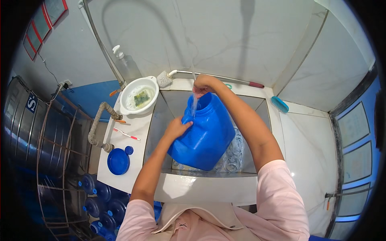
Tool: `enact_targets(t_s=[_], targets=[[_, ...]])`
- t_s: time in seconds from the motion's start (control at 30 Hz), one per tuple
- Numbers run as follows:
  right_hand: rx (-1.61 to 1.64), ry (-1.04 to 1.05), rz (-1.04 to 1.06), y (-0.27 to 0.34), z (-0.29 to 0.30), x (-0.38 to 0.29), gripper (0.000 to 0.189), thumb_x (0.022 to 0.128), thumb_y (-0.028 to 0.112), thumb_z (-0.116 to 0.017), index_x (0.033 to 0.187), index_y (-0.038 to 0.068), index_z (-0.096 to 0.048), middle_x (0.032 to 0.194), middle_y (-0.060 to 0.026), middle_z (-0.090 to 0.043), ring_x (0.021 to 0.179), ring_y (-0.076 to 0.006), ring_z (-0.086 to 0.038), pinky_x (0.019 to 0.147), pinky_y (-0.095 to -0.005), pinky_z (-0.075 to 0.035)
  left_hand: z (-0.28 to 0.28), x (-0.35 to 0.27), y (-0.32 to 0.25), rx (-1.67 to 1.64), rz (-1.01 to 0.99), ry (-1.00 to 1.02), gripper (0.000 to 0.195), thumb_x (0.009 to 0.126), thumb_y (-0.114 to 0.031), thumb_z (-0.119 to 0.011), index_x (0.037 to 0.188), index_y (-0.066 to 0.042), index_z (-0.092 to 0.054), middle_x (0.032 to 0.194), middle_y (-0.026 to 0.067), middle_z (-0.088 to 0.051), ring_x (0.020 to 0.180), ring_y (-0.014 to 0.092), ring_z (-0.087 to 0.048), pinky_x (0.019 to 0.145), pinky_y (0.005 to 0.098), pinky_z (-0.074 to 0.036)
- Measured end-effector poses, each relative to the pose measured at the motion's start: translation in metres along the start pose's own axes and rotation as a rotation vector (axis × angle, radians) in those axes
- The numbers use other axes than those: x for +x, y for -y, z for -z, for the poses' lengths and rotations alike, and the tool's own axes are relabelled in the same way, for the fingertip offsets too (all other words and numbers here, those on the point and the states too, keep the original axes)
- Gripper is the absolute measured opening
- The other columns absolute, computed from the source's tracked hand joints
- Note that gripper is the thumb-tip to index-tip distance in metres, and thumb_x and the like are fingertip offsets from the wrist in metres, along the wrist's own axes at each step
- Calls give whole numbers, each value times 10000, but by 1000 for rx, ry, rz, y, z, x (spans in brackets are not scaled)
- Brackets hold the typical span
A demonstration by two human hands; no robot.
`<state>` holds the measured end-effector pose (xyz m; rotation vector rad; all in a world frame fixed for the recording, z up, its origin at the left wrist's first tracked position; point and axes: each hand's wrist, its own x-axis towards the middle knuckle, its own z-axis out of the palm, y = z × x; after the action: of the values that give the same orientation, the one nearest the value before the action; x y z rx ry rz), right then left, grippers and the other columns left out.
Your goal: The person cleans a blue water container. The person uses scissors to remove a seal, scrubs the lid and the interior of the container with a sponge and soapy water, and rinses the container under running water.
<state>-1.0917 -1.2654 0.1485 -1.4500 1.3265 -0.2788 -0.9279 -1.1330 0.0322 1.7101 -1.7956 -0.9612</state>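
A large blue plastic water container [205, 135] is tilted over the sink [257, 113], its wide round mouth towards the back wall. My left hand [178, 128] grips the container's left side near the mouth, thumb on top. Just above the mouth, my right hand [203, 84] has bent fingers in a thin stream of water [194, 105]; whether it holds anything I cannot tell. Water runs over the rim and shoulder. Below the container, coiled pale cord-like material [236, 153] lies in the sink.
A white basin [122, 101] with suds and a green-yellow sponge [141, 98] stands back left. Nearby lie a toothbrush [126, 134], a large blue lid [118, 161] and a small cap [129, 150]. A long-handled brush [211, 76] lies behind the sink; a teal brush [280, 104] is at right.
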Motion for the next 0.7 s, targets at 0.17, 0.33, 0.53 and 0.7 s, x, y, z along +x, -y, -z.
enact_targets(t_s=[0.17, 0.33, 0.53, 0.7], targets=[[108, 1, -56, 8, -2, 1, 199, 721, -103, -419, 804, -97, -600, 761, -231, -624, 626, -295, -657, 562, -355, -564, -12, 46, -16, 403, -478, -206, 492, 783, -396, -651, 1065, -11, -530, 951, 199, -601, 862, 359, -577, 751, 457, -453], [230, -46, -13, 7, -2, 2, 168, 717, -72, -470, 791, -72, -621, 722, -220, -644, 625, -296, -658, 573, -355, -557, -9, 52, -34, 469, -733, -227, 510, 831, -502, -541, 970, -11, -547, 891, 225, -604, 856, 393, -585, 757, 471, -450], [-840, -65, 345, -49, -10, -10, 351, 703, 218, -615, 912, -64, -628, 896, -255, -633, 851, -385, -620, 773, -447, -490, -3, 24, -30, 364, -386, 69, 523, 930, -467, -387, 855, 27, -541, 809, 281, -591, 789, 436, -581, 730, 511, -444], [-1208, -280, 806, -94, -72, -53, 710, 676, 279, -672, 1274, -19, -433, 947, -142, -560, 880, -281, -563, 692, -406, -417, -27, -16, -16, 46, -154, -71, 555, 968, -423, -287, 989, 61, -558, 873, 284, -603, 832, 417, -591, 765, 485, -448]])
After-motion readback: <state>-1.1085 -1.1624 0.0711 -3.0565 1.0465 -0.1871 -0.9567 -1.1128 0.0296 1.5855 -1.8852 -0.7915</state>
